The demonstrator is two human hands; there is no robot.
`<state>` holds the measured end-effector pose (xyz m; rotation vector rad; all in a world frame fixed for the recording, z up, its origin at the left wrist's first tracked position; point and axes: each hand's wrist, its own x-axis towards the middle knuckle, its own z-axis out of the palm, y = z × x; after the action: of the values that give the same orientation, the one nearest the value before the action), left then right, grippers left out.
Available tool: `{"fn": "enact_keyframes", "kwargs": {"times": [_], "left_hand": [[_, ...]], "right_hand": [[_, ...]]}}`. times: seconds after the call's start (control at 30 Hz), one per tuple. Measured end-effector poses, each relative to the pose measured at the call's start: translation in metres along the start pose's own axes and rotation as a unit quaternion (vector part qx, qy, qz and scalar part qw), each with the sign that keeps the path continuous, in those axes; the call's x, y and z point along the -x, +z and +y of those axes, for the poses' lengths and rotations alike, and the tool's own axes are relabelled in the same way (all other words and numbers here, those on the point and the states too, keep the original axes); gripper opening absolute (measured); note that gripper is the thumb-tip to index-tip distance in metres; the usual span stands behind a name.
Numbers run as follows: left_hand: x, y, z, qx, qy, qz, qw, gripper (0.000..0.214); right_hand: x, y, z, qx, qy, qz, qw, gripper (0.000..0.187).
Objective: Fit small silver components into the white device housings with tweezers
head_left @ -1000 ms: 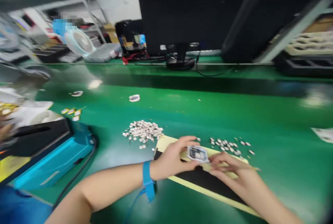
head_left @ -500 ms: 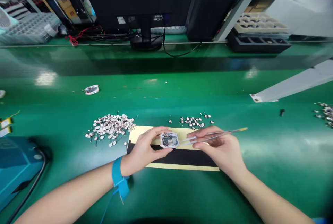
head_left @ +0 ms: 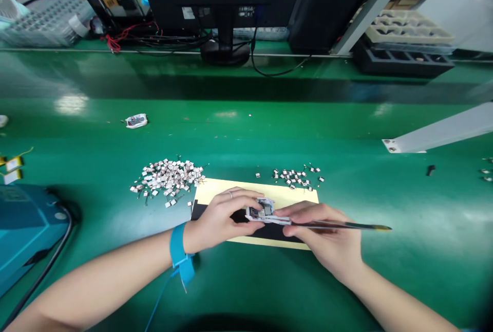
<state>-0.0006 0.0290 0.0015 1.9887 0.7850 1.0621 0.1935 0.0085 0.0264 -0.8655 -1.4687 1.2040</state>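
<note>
Between the thumb and fingers of my left hand [head_left: 221, 216] is a small white-cased circuit board [head_left: 265, 208], tilted, its electronics facing up. A blue wrist strap [head_left: 178, 245] circles my left wrist. My right hand [head_left: 327, 237] is closed around a pair of tweezers [head_left: 327, 224], whose tips reach the near edge of the cased board. Whether the tips grip anything cannot be made out. Under both hands lies a yellow sheet [head_left: 215, 188] with a black band [head_left: 275, 231].
A large heap of small white parts with leads [head_left: 169, 178] lies left of the sheet, a smaller heap [head_left: 295, 177] behind it. Another cased board [head_left: 136, 121] sits farther back. A blue machine [head_left: 31, 234] stands at left, a metal bracket [head_left: 435, 129] at right, a monitor stand [head_left: 225, 47] behind.
The cased board has tilted and shifted slightly right in my left hand, with a finger now over it. The tweezers have swung flatter, bringing their tips to its near edge. The view shifted slightly.
</note>
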Motion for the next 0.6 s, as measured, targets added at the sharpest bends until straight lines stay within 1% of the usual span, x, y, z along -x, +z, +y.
{"fn": "enact_keyframes", "kwargs": {"times": [0.1, 0.17, 0.27, 0.37, 0.5, 0.6], "left_hand": [[0.0002, -0.0016, 0.0022, -0.003, 0.014, -0.02, 1.0, 0.011], [0.0001, -0.0029, 0.0037, 0.0, 0.009, -0.028, 1.0, 0.011], [-0.0007, -0.004, 0.0054, 0.005, 0.016, -0.017, 1.0, 0.012], [-0.001, -0.0034, 0.006, 0.011, 0.023, -0.008, 1.0, 0.014], [-0.0001, -0.0012, 0.0048, 0.036, 0.003, -0.009, 0.999, 0.015], [0.0003, -0.0004, 0.0039, 0.051, -0.006, -0.012, 0.999, 0.018]], "right_hand": [[0.0018, 0.0032, 0.0006, -0.011, -0.017, -0.001, 1.0, 0.032], [0.0017, 0.0047, 0.0018, -0.017, -0.02, 0.008, 1.0, 0.032], [-0.0001, 0.0054, 0.0021, -0.012, -0.019, 0.021, 1.0, 0.032], [-0.0032, 0.0042, 0.0002, 0.025, -0.018, 0.014, 0.999, 0.032], [-0.0062, 0.0024, -0.0019, 0.101, -0.035, -0.03, 0.994, 0.031], [-0.004, 0.0027, -0.0008, 0.131, -0.061, -0.025, 0.989, 0.031]]}}
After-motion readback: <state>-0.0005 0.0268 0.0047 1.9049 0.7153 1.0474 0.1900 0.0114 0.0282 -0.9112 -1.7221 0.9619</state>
